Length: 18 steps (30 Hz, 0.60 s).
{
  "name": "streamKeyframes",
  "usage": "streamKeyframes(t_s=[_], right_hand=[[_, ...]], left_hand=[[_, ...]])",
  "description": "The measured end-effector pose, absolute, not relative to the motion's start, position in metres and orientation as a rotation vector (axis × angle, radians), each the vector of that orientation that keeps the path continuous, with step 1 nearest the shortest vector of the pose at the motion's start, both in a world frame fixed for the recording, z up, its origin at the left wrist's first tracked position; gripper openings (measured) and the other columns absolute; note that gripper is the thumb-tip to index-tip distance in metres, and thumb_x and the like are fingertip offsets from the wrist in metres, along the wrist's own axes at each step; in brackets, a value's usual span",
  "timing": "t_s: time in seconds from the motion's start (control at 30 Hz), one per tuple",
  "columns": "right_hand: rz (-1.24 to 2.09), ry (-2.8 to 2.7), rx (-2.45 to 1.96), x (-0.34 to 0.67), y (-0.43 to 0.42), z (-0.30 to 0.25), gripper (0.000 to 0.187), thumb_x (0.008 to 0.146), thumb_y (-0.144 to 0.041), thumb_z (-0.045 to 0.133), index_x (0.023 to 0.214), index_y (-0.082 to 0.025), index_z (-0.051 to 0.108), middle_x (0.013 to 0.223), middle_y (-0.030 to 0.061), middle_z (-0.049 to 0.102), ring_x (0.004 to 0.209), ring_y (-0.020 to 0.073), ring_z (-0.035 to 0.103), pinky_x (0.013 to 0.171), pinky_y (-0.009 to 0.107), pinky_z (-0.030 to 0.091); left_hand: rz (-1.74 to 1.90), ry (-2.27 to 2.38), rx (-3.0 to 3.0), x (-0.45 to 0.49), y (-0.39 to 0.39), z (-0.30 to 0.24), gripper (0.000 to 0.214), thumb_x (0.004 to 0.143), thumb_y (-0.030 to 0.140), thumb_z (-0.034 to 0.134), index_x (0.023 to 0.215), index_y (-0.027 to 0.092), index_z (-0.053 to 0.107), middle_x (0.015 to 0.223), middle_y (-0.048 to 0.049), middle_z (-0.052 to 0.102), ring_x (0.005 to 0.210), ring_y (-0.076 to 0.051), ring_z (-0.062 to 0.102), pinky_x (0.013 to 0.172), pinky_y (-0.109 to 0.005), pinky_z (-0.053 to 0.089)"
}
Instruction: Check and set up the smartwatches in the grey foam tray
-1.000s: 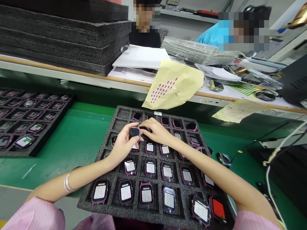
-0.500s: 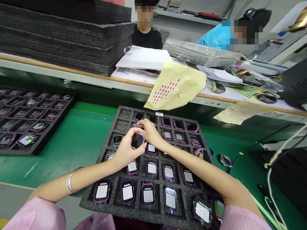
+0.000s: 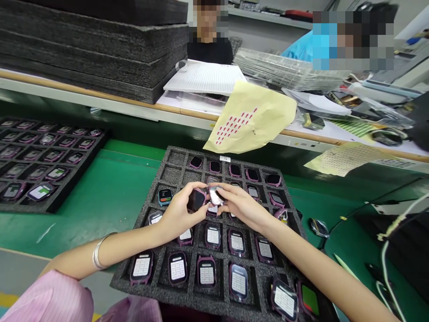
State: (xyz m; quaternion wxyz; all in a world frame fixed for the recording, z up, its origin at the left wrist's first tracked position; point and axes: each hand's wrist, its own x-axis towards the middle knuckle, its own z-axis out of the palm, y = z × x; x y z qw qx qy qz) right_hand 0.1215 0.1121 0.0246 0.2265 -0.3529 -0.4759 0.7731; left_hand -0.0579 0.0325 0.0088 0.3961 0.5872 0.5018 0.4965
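Note:
A black foam tray (image 3: 174, 162) lies on the green belt before me, its pockets filled with several purple-cased smartwatch bodies. My left hand (image 3: 179, 214) is closed round one dark-screened purple watch body (image 3: 195, 200) held just above the tray's middle. Touching it from the right, my right hand (image 3: 239, 206) pinches a small pale, shiny piece (image 3: 213, 195) against the watch. One watch with a blue case (image 3: 164, 196) sits in a pocket left of my hands.
A second foam tray (image 3: 50, 203) of watches lies at the left. Stacked foam sheets (image 3: 100, 49), a yellow sticker sheet (image 3: 251, 118), papers and clear trays crowd the bench behind. Two people sit beyond it. Cables (image 3: 389, 232) hang at the right.
My right hand drew back from the far pockets with the pale piece and came against the watch in my left hand. The watch sank slightly toward me.

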Motion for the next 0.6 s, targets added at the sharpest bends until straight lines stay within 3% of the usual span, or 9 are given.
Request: streamKeyframes(t_s=[0.13, 0.4, 0.6], right_hand=[[2.227, -1.285, -0.873, 0.135, 0.104, 0.028, 0.037, 0.087, -0.022, 0.065, 0.123, -0.017, 0.059, 0.111, 0.0095, 0.067, 0.095, 0.0185, 0.066, 0.085, 0.034, 0.054], [2.121, -1.446, -0.811, 0.141, 0.108, 0.030, 0.039, 0.075, -0.023, 0.077, 0.113, -0.020, 0.067, 0.100, 0.0058, 0.070, 0.090, 0.0180, 0.065, 0.084, 0.031, 0.050], [2.119, -1.388, -0.727, 0.142, 0.106, 0.026, 0.040, 0.073, -0.024, 0.078, 0.111, -0.022, 0.065, 0.097, 0.0035, 0.068, 0.091, 0.0172, 0.064, 0.091, 0.033, 0.045]], left_hand=[[1.287, 1.268, 1.457, -0.057, 0.033, 0.009, 0.034, 0.080, 0.017, 0.060, 0.113, 0.020, 0.051, 0.092, -0.0023, 0.060, 0.084, -0.017, 0.059, 0.077, -0.028, 0.046], [1.285, 1.261, 1.360, -0.058, 0.031, 0.009, 0.036, 0.080, 0.017, 0.060, 0.114, 0.021, 0.052, 0.090, -0.0017, 0.058, 0.070, -0.015, 0.057, 0.062, -0.025, 0.046], [1.253, 1.252, 1.397, -0.057, 0.030, 0.010, 0.036, 0.080, 0.016, 0.059, 0.115, 0.020, 0.051, 0.089, -0.0014, 0.058, 0.080, -0.017, 0.058, 0.069, -0.026, 0.045]])
